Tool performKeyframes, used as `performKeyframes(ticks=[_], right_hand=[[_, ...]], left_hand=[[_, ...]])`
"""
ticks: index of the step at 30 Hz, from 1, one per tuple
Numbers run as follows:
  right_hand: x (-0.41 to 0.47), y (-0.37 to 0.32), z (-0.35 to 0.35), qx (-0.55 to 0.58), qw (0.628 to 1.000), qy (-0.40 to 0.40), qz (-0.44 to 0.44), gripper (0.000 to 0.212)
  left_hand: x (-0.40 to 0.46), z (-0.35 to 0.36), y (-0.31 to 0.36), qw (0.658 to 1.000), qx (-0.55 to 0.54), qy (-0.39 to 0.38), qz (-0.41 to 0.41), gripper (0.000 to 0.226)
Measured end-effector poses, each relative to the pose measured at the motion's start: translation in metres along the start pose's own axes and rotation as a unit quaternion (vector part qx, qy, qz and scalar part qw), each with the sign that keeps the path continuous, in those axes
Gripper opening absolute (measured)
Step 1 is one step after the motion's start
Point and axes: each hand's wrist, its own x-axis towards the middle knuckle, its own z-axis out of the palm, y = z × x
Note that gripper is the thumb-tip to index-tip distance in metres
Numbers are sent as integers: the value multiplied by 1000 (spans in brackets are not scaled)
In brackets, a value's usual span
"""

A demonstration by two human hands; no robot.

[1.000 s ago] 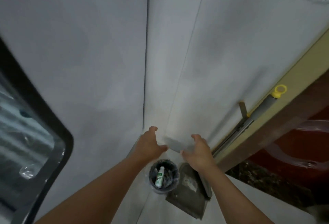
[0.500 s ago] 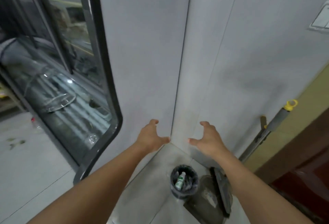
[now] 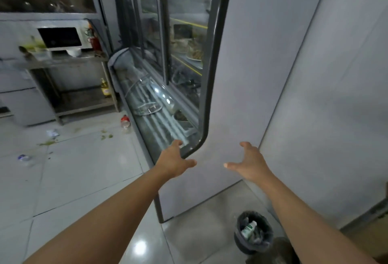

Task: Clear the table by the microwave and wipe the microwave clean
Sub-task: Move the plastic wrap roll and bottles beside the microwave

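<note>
Since half a second earlier the view had swung left, away from the wall corner: the microwave (image 3: 59, 38) and its bench (image 3: 63, 59), out of sight before, had come into the upper left, and the bin (image 3: 254, 232) had slid toward the lower right. Both hands were held out as before, with nothing in them.

The microwave, white with a dark door, stood on the metal bench against the far wall. Just below its door, on the bench top, sat a white bowl (image 3: 74, 52); to the left of the microwave lay a clear container (image 3: 43, 54) with green scraps around it, and to its right stood some small items too blurred to name. Under the bench, on its lower shelf, a yellow bottle (image 3: 105, 88) stood at the right end.

On the floor in front of the bench lay a red-capped bottle (image 3: 125, 121), green scraps and bits of litter. Right of the microwave ran a glass display case (image 3: 159, 104) with dishes inside.

The left hand (image 3: 173, 162) hovered near the case's lower corner, its grip wide, fingers spread and slightly bent. The right hand (image 3: 251, 164) was likewise spread before the grey panel (image 3: 241, 75). The bin, lined dark, held a white bottle with a green label (image 3: 248, 229).
</note>
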Motion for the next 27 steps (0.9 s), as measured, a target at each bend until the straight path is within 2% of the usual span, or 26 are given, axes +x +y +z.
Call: performKeyframes(ticks=[16,27], right_hand=[[-3,-218,160,-9,985,-107,-133,96],[-3,-375,267,-3,972,-122,-200,96]], left_hand=[[-40,-205,-171,984,-46,133,-106,81],[-45,-349,-288,967,-77,195,-142,82]])
